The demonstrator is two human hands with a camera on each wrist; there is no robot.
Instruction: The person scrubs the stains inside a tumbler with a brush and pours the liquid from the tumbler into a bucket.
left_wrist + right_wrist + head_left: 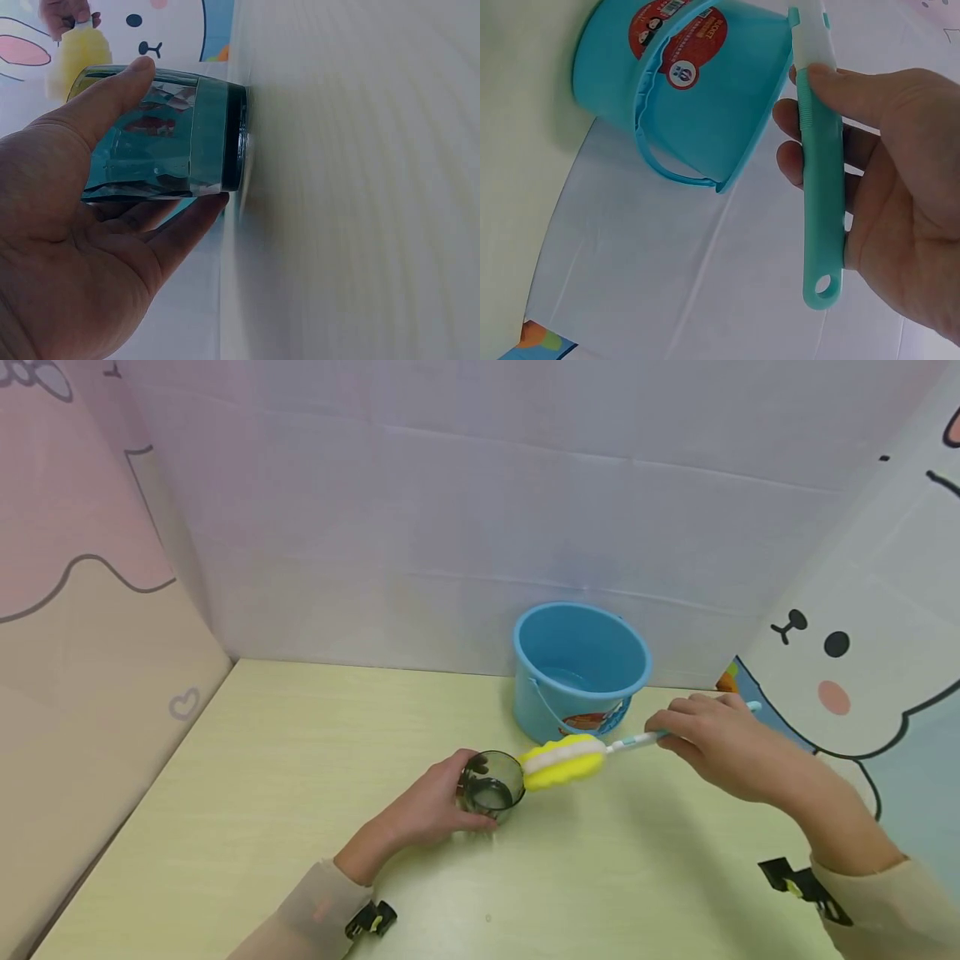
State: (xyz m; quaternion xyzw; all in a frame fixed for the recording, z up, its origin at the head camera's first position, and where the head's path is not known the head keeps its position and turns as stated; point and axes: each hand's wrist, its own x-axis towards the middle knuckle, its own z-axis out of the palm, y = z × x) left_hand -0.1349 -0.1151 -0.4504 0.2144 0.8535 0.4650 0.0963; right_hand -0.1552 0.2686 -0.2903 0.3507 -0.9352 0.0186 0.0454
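My left hand (432, 802) grips a dark, see-through glass cup (491, 787), thumb on one side and fingers on the other. In the left wrist view the cup (161, 135) looks teal and faceted, its base right at the tabletop. My right hand (723, 745) holds a bottle brush by its handle, and in the right wrist view the teal handle (823, 180) lies between thumb and fingers. The brush's yellow and white sponge head (564, 762) points left, its tip at the cup's rim in the head view.
A blue bucket (534, 706) with its handle hanging down stands behind the brush, near the back edge of the pale wooden table (300, 735). White cloth (420, 527) hangs along the back, and printed cartoon panels (885, 660) border both sides.
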